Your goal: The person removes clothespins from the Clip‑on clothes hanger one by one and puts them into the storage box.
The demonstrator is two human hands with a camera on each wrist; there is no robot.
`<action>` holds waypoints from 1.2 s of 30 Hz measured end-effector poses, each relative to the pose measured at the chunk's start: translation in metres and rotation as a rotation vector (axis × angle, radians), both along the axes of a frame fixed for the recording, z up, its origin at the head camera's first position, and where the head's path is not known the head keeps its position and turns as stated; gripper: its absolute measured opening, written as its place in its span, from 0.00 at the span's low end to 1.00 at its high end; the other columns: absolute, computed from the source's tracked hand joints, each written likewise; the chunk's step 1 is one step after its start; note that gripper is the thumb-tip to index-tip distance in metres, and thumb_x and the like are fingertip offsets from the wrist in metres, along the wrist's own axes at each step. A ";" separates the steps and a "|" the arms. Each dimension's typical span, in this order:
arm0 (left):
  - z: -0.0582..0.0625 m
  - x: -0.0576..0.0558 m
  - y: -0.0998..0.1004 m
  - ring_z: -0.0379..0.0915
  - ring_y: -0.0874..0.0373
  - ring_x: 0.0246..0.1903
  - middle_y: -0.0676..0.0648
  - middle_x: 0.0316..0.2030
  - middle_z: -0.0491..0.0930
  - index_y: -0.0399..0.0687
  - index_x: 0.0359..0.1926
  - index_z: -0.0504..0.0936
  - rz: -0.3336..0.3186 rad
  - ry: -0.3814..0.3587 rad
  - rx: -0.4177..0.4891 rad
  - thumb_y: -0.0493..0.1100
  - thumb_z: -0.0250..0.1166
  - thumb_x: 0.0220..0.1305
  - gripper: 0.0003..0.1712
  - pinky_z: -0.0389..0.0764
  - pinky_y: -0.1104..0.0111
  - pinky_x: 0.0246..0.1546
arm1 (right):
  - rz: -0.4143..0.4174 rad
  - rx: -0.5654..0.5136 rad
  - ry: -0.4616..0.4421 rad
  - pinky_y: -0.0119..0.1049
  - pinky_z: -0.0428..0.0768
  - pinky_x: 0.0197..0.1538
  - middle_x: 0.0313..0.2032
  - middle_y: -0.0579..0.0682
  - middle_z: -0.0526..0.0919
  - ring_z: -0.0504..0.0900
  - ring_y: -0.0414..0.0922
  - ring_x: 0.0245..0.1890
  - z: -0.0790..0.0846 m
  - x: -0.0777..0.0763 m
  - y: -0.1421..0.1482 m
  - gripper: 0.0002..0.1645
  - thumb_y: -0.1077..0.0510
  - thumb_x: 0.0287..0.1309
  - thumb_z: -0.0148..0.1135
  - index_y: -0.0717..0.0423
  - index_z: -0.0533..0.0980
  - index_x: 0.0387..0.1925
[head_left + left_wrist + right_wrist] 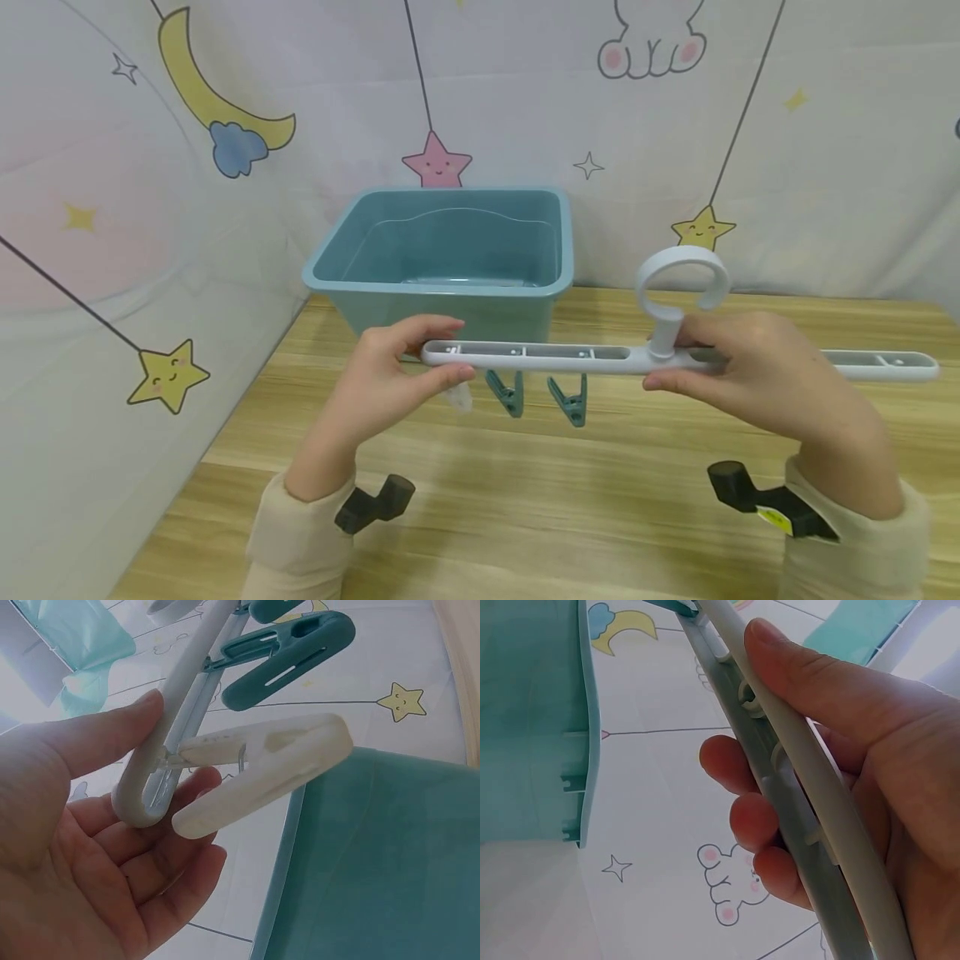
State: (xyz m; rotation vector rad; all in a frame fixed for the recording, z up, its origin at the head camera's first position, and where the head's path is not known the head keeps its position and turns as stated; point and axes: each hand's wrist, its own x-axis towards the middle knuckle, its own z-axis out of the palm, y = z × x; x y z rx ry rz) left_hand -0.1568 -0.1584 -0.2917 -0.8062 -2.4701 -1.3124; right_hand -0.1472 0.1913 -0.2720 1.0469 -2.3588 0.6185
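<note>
A white clip hanger (555, 357) with a round hook on top is held level above the table by both hands. My left hand (390, 367) pinches its left end between thumb and fingers. My right hand (757, 371) grips the bar just right of the hook. Two green clothespins (573, 402) hang below the left half of the bar. In the left wrist view a white clothespin (270, 769) hangs from the bar close to the left fingertips, and the green clothespin (292, 656) hangs beyond it.
Behind the hanger, toward the left, an empty blue-green plastic bin (435, 292) stands on the wooden table (480, 500). A patterned cloth (510, 100) with stars and a moon hangs behind the table and along the left side.
</note>
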 end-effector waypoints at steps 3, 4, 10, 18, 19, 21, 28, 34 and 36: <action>0.000 0.000 -0.001 0.79 0.57 0.34 0.46 0.37 0.85 0.40 0.51 0.82 0.009 -0.033 0.000 0.36 0.74 0.53 0.22 0.79 0.70 0.31 | 0.003 -0.003 0.002 0.18 0.59 0.22 0.20 0.29 0.66 0.60 0.27 0.18 0.000 0.001 0.000 0.18 0.36 0.48 0.69 0.40 0.72 0.24; 0.000 0.000 -0.001 0.79 0.57 0.34 0.46 0.37 0.85 0.40 0.51 0.82 0.011 -0.040 0.000 0.37 0.74 0.53 0.22 0.79 0.70 0.31 | 0.004 -0.003 0.002 0.18 0.59 0.22 0.19 0.29 0.66 0.59 0.27 0.18 0.000 0.001 0.000 0.18 0.37 0.48 0.69 0.40 0.72 0.24; 0.001 -0.001 -0.001 0.79 0.57 0.34 0.46 0.36 0.84 0.39 0.51 0.81 0.007 -0.056 0.004 0.36 0.74 0.52 0.24 0.79 0.70 0.32 | -0.011 0.005 -0.005 0.18 0.58 0.22 0.19 0.29 0.63 0.58 0.27 0.18 0.000 0.001 0.001 0.19 0.38 0.48 0.70 0.41 0.71 0.24; 0.000 -0.002 -0.002 0.79 0.56 0.34 0.46 0.36 0.83 0.40 0.53 0.80 -0.009 -0.120 0.042 0.34 0.73 0.52 0.25 0.79 0.70 0.32 | -0.025 -0.005 -0.005 0.19 0.60 0.22 0.20 0.29 0.69 0.61 0.27 0.18 0.001 0.002 0.004 0.18 0.40 0.47 0.72 0.41 0.72 0.25; 0.000 -0.003 -0.002 0.79 0.56 0.34 0.45 0.36 0.83 0.40 0.53 0.80 -0.007 -0.128 0.043 0.34 0.73 0.52 0.24 0.79 0.69 0.32 | -0.027 -0.008 -0.005 0.19 0.60 0.22 0.20 0.29 0.69 0.61 0.27 0.18 0.001 0.002 0.004 0.18 0.41 0.46 0.73 0.41 0.71 0.25; -0.001 -0.003 -0.003 0.79 0.56 0.34 0.45 0.36 0.82 0.40 0.53 0.80 -0.006 -0.146 0.041 0.35 0.73 0.53 0.24 0.79 0.69 0.32 | -0.035 -0.012 -0.004 0.19 0.60 0.22 0.20 0.29 0.69 0.61 0.27 0.18 0.001 0.003 0.004 0.18 0.41 0.46 0.73 0.41 0.71 0.25; -0.003 -0.007 -0.003 0.77 0.55 0.34 0.44 0.38 0.81 0.41 0.53 0.80 -0.025 -0.202 0.054 0.36 0.72 0.54 0.23 0.80 0.66 0.33 | -0.038 -0.023 -0.009 0.19 0.63 0.23 0.21 0.30 0.72 0.64 0.27 0.19 0.001 0.004 0.006 0.16 0.44 0.44 0.76 0.42 0.74 0.26; -0.006 -0.010 -0.002 0.73 0.53 0.32 0.46 0.32 0.78 0.40 0.48 0.81 -0.071 -0.234 0.085 0.34 0.72 0.54 0.18 0.77 0.67 0.34 | -0.056 -0.022 -0.021 0.20 0.63 0.23 0.22 0.31 0.73 0.65 0.28 0.20 0.002 0.006 0.008 0.16 0.46 0.42 0.77 0.42 0.75 0.26; -0.007 -0.011 -0.001 0.73 0.53 0.32 0.47 0.31 0.78 0.40 0.44 0.81 -0.089 -0.257 0.095 0.34 0.72 0.54 0.15 0.77 0.67 0.34 | -0.062 -0.022 -0.018 0.20 0.63 0.23 0.21 0.31 0.72 0.64 0.28 0.20 0.002 0.006 0.009 0.16 0.46 0.42 0.77 0.43 0.75 0.26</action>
